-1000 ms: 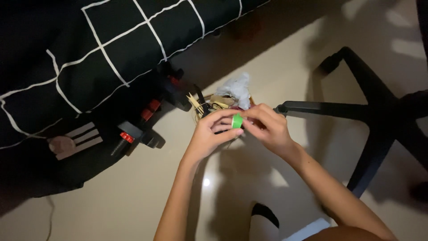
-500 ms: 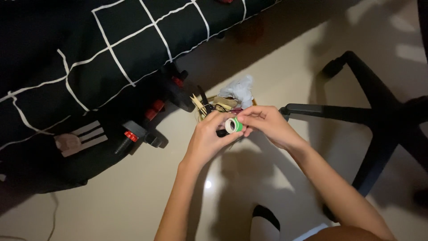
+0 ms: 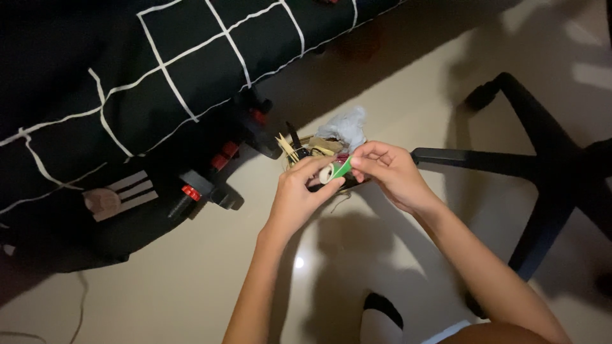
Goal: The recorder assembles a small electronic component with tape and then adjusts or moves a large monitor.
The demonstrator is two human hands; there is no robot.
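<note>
— Underfoot, glossy beige tiled floor (image 3: 191,280); black bedcover with white grid lines (image 3: 159,70) along the upper left edge, black swivel-chair base (image 3: 542,159) at right.

— Open floor toward the bottom left. Left hand (image 3: 299,197) closed around small green tape roll (image 3: 335,172); right hand (image 3: 389,175) pinching its strip — just above cluttered small basket (image 3: 312,150).

Both bare forearms reach forward and meet. The left hand (image 3: 298,194) is curled, fingers (image 3: 312,167) bent inward; the right hand (image 3: 390,175) pinches with thumb and forefinger.
</note>
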